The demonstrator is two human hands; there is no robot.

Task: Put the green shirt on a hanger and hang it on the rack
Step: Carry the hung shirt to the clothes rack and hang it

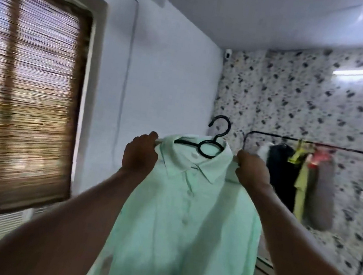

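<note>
The shirt [183,218] on its hanger [209,145] hangs between both hands, left of the rack [358,151].

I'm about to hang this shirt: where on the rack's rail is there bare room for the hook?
The rail is bare between the grey garment and the rack's right corner. It is crowded from the black garment to the grey one. The left end is partly hidden behind the right hand.

Head view, close behind green shirt [187,207]
</note>
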